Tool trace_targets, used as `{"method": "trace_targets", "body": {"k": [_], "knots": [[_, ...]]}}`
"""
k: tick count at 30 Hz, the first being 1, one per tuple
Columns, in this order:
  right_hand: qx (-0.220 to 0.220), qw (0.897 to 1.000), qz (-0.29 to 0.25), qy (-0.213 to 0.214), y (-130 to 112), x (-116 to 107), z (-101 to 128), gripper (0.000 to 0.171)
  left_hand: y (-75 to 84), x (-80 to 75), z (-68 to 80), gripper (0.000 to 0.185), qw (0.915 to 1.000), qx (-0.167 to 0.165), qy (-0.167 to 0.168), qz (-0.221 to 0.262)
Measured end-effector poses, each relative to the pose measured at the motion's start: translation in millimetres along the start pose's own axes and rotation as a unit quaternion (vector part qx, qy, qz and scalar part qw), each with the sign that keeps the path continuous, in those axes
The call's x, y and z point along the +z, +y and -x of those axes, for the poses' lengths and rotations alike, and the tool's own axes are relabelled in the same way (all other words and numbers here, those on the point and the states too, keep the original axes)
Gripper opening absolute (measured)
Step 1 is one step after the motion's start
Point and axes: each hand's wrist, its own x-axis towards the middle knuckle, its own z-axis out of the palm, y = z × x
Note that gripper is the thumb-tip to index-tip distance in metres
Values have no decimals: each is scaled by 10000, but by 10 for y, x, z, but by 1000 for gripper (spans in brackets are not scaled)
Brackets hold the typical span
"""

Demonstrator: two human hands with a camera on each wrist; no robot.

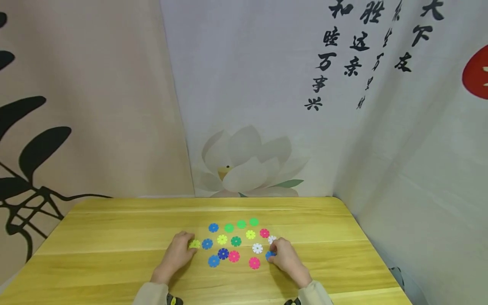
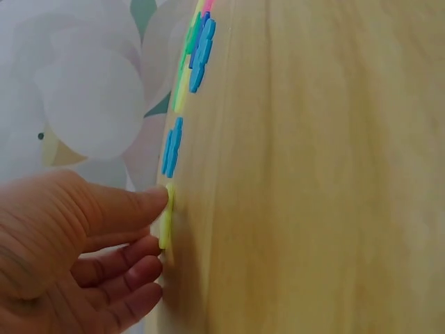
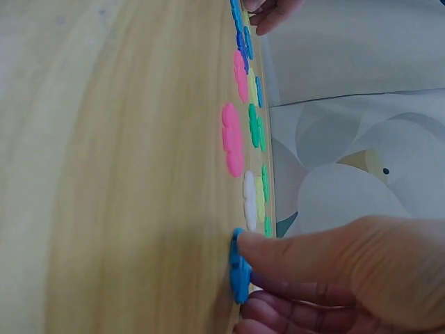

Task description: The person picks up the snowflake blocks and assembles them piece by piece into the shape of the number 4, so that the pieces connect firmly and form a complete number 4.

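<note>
- Nearest the head camera, two cream cloth sleeves (image 1: 150,294) reach in at the bottom edge, a dark band (image 1: 174,300) showing at the left cuff.
- The left hand (image 1: 178,253) pinches a yellow, flower-shaped, plastic-looking disc (image 1: 195,244) between thumb and fingers, at the left end of the scattered discs.
- The right hand (image 1: 286,257) pinches a bright blue flower-shaped disc (image 1: 270,255) at the right end, thumb on its near side; a white notched disc (image 1: 272,239) lies just beyond its fingertips.
- Beside the yellow disc sits a mid-blue disc (image 1: 207,243); a second white disc (image 1: 257,248) lies near the right hand.
- Between the hands, nearer the person, are a dark blue disc (image 1: 223,253) and two hot-pink discs (image 1: 234,256) (image 1: 254,263).
- Farther off, three light green discs (image 1: 241,224) form a slanting row.
- All lie on a yellowish wood-grain table (image 1: 114,237).
- Behind it hangs pale cloth (image 1: 244,76) printed with a lotus (image 1: 248,173) and black brush characters (image 1: 325,62).
</note>
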Motion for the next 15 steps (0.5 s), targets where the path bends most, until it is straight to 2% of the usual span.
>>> {"method": "trace_targets", "body": {"k": [5, 9, 15], "knots": [[170, 9998, -22, -94, -43, -35, -4, 17, 19, -14, -25, 27, 9999, -111, -89, -12], [337, 9993, 33, -158, -62, -44, -24, 18, 29, -55, -64, 26, 9993, -230, -291, -60], [530, 9981, 141, -280, -62, -37, -41, 24, 22, -102, -106, 29, 9966, -500, -514, 416]]}}
